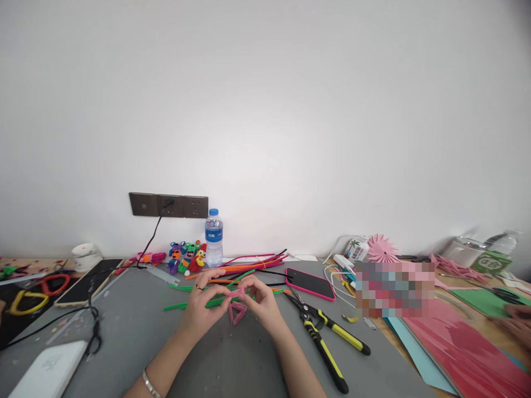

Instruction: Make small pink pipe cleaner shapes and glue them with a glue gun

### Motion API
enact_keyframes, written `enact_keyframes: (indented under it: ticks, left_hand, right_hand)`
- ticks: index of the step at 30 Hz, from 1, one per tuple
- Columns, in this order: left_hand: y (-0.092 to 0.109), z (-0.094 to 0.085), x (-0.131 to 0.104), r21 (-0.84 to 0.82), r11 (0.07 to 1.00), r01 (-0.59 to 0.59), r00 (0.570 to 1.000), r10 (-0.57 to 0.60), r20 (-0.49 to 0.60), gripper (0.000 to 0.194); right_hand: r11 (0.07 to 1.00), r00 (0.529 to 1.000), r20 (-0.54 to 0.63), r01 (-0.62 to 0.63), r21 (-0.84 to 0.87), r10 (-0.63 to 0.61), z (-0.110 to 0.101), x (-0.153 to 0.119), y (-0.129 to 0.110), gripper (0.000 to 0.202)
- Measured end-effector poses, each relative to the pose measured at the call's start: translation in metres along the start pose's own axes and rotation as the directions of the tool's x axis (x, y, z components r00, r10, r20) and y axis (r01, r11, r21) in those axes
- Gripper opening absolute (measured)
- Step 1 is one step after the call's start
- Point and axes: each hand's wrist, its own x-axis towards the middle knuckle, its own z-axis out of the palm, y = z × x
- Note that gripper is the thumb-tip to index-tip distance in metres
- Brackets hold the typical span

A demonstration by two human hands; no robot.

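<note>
Working this pink strip point(235, 293) well probably calls for short, light pinches: grip close to the spot being shaped, steady one side while the other does the pressing, and go gently so that the fuzz is not crushed or a kink set in the wrong place. The hands look well set for that, with the left hand point(201, 303) pinching one end between thumb and forefinger, its other fingers loosely raised, and the right hand point(260, 303) closed on the other end with thumb and fingertips, the two almost meeting. The strip is held above the near middle of the grey counter point(232, 365), short, pale pink and soft-looking, mostly covered by fingers. Just below it shows a pink triangle point(239, 317), with narrow sides around an open middle; whether it is joined to the strip or lies apart I cannot tell. Keeping clear of the green sticks point(176, 305) just beyond the hands should prevent snagging.
</note>
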Motion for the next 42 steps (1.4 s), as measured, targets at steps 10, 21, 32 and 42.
enact_keyframes:
  ticks: [10,21,32,42]
  left_hand:
    - [0.0035,-0.0029,0.0025,0.022,1.000,-0.005,1.000,0.005,-0.003,0.013]
    - [0.0021,-0.0008,0.0012,0.048,0.999,0.005,1.000,-0.005,0.004,0.015]
    - [-0.0025,0.0007,-0.0009,0.043,0.999,0.000,1.000,0.000,0.009,0.015]
    - [0.0001,-0.0001,-0.0001,0.079,0.997,0.016,1.000,-0.017,0.011,0.009]
  right_hand:
    - [1.000,1.000,-0.008,-0.004,-0.021,0.004,-0.0010,-0.0001,0.0027,0.017]
    - [0.996,1.000,-0.015,-0.005,-0.087,0.003,-0.0015,-0.0007,0.0051,0.019]
    - [0.986,0.999,-0.032,0.029,-0.163,-0.034,-0.0003,0.0000,-0.0032,0.012]
    - [0.978,0.998,-0.045,0.037,-0.203,-0.047,0.0001,0.0000,-0.0027,0.017]
